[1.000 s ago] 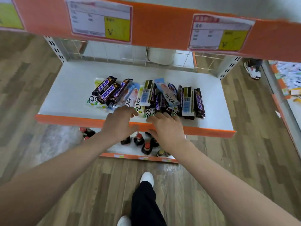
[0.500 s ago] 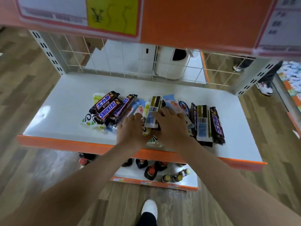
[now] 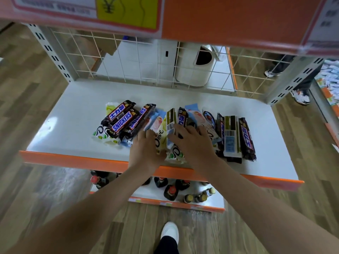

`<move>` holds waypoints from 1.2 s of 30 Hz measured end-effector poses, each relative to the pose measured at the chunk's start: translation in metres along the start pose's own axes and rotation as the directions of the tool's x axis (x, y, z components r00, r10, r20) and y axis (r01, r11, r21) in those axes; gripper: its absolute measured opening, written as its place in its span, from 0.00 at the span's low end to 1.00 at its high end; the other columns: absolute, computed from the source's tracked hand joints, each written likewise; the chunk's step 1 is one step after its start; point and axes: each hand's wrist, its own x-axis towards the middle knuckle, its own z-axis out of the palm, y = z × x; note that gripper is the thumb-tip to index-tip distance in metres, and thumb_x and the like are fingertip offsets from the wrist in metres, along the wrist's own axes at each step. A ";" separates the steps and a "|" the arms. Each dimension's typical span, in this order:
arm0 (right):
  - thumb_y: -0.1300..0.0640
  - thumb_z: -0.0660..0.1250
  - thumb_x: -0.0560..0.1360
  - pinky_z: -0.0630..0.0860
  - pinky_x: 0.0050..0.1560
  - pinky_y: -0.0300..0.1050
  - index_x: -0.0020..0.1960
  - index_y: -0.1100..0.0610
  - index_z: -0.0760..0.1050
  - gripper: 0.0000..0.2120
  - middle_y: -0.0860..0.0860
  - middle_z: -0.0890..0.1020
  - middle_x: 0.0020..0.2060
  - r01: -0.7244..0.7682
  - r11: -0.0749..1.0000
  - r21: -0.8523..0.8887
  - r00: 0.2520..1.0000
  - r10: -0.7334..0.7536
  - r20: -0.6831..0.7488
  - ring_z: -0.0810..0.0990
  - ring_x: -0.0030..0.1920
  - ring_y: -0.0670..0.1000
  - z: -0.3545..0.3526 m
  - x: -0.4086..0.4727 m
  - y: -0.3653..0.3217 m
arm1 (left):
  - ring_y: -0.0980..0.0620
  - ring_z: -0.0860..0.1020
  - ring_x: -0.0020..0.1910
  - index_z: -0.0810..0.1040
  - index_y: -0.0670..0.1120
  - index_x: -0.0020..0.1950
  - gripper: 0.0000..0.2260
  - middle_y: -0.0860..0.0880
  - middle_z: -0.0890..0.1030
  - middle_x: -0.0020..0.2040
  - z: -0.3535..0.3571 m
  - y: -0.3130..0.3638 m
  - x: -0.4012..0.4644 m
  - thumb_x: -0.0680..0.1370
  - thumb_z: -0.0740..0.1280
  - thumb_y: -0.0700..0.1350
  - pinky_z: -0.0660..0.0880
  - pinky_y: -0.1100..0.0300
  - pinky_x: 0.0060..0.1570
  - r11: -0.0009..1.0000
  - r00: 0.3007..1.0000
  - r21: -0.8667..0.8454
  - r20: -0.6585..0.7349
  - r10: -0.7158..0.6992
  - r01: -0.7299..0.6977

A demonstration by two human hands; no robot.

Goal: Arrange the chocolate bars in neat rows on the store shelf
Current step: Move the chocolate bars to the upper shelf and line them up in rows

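Your left hand and right hand sit side by side on the chocolate bars, a loose heap at the front middle of the white shelf. Left fingers curl onto a pale wrapper reading "Dove"; whether they actually pinch it, can't tell. Right fingers lie spread and fairly straight over the middle bars, pressing down, gripping nothing. Left of your hands, three brown bars overlap at a slant: two read "SNICKERS", the top one has Chinese characters. Right of your hands, an upturned bar shows its barcode, with another Chinese-lettered brown bar beside it. Overhead, an orange shelf edge carries a yellow price tag with a "¥" sign, other print blurred. Behind the wire grid stands a white bin. Bottles sit on the lower shelf.
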 end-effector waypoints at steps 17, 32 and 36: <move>0.62 0.78 0.61 0.78 0.51 0.52 0.58 0.61 0.76 0.26 0.56 0.80 0.56 0.090 0.929 0.358 0.989 -0.127 0.079 0.81 0.54 0.57 0.012 -0.006 -0.030 | 0.45 0.70 0.54 0.69 0.42 0.56 0.20 0.45 0.69 0.55 0.005 -0.008 0.003 0.69 0.72 0.42 0.72 0.49 0.53 0.994 1.000 -0.107 0.013 -0.017 0.018; 0.65 0.66 0.72 0.56 0.70 0.58 0.75 0.42 0.52 0.39 0.49 0.50 0.76 -0.010 0.991 0.133 0.939 -0.037 0.341 0.52 0.74 0.56 -0.009 0.034 0.003 | 0.47 0.69 0.56 0.66 0.47 0.61 0.26 0.48 0.67 0.56 -0.005 -0.007 -0.001 0.68 0.72 0.47 0.72 0.53 0.53 0.996 0.998 -0.074 0.033 -0.046 0.048; 0.63 0.65 0.73 0.58 0.68 0.61 0.73 0.45 0.57 0.33 0.48 0.49 0.76 0.064 0.990 0.127 0.940 -0.103 0.326 0.51 0.74 0.55 -0.003 0.040 0.000 | 0.46 0.69 0.56 0.66 0.46 0.61 0.26 0.47 0.67 0.57 0.000 -0.003 -0.005 0.67 0.73 0.48 0.72 0.54 0.51 0.996 0.999 -0.091 0.031 -0.014 0.016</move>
